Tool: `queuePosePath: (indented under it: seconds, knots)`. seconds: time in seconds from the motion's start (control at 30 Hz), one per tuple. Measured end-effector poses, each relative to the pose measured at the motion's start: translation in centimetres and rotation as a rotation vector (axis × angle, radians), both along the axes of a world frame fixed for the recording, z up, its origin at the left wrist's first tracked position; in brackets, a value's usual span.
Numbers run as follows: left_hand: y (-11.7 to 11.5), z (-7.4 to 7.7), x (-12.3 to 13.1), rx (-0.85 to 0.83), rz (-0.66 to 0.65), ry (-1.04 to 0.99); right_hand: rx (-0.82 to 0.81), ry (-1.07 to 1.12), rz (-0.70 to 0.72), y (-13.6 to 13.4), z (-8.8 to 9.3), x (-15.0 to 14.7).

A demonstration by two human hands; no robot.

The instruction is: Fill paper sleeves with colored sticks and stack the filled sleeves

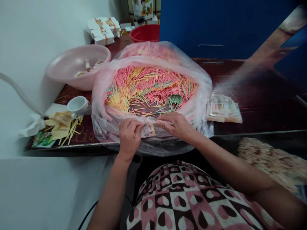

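Far left, a pale flexible hose (19, 91) runs along a white wall, and a crumpled white tissue (32, 125) lies at the edge of a dark wood-grain desk (254, 108). Beside it sit a loose heap of pale yellow paper and thin yellow sticks (59, 127) and a white cup (79, 106) on its side. Behind them, a pale pink plastic basin (76, 65) holds a few pale pieces, too small to make out. White cardboard boxes (102, 31) stand farther back.

At the centre, a clear plastic bag (105, 124) lies open, packed with thin pink, yellow and green sticks (148, 91) in crisscrossing clumps. At the bag's near rim, the person's left hand (129, 135) and right hand (175, 126) hold a small printed packet (148, 130) between them, just above the plastic. The left fingers (127, 125) are curled and pressed together, pinching the packet's left side. The right fingers (163, 123) are slightly spread, with the thumb and forefinger pinching its right side.

Behind the bag is a red plastic basin (145, 33), its contents hidden. To the right, a stack of similar packets (224, 108) lies on the desk, and lower right is a pile of pale sticks (271, 163)
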State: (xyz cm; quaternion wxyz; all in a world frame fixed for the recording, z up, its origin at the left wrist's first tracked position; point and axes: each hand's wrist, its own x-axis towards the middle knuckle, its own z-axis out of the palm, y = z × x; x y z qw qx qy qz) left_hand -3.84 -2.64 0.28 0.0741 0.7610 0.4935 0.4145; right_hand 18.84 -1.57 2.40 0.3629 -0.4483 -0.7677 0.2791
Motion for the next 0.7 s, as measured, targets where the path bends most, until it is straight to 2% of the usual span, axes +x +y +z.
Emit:
queuePosePath:
  seconds: [0.1,0.17,0.27,0.4,0.47,0.57,0.7]
  knots:
    - [-0.7,1.1,1.3,0.073,-0.042,0.001,-0.19,0.105,0.024,-0.1,1.0,-1.1]
    - [-0.8,1.5,2.2,0.042,-0.071,-0.017,-0.26,0.179,0.022,-0.3,1.0,-1.3]
    - [-0.7,1.4,2.8,-0.112,-0.104,-0.15,-0.328,0.296,-0.008,-0.7,0.5,-0.7]
    - [-0.5,1.2,2.7,-0.478,-0.14,-0.436,-0.394,0.366,-0.046,-1.1,0.1,0.0]
    - [-0.4,1.5,2.6,-0.61,-0.17,-0.53,-0.421,0.44,-0.034,-1.2,0.1,-0.1]
    - [-0.6,1.8,2.5,-0.666,-0.208,-0.576,-0.448,0.535,-0.026,-1.2,0.1,-0.6]
    - [-0.7,1.8,2.2,-0.686,-0.186,-0.618,-0.427,0.41,-0.079,-0.9,-0.1,-1.1]
